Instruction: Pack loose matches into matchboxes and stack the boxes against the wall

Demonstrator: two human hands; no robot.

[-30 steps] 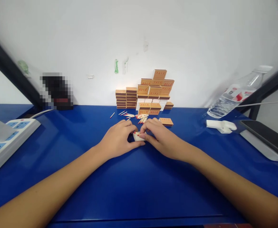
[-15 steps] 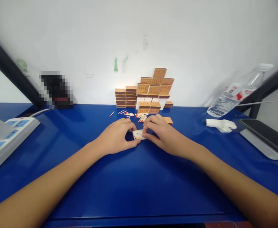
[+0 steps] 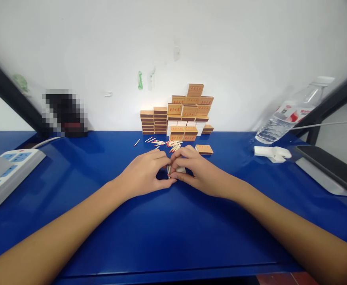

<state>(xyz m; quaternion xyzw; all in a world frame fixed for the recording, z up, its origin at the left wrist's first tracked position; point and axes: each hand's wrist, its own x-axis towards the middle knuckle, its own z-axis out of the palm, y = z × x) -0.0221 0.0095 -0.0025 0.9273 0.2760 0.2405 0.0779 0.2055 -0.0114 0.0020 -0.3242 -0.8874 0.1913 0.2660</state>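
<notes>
My left hand [image 3: 146,172] is closed around the left end of a small white matchbox tray [image 3: 181,169] on the blue table, thumb at the near side and fingers at the far side. Over that same tray, my right hand [image 3: 198,169] pinches with thumb and forefinger near its left end. A red match tip shows by those fingertips; the rest of that match is hidden. Much of the tray's inside is covered by my right hand. Just beyond my hands lies a loose pile of red-tipped matches [image 3: 175,145]. A closed matchbox [image 3: 204,149] lies behind my right hand.
Stacked matchboxes [image 3: 191,101] stand against the wall, with a lower stack [image 3: 154,120] at their left. On the right are a tilted water bottle [image 3: 283,118], a white plastic piece [image 3: 272,152] and a dark phone-like slab [image 3: 330,166]. A power strip [image 3: 10,170] lies left.
My right hand has shifted left over the tray, its fingertips now at the tray's left end. The view has turned slightly, and the closed matchbox behind my right hand shows more fully.
</notes>
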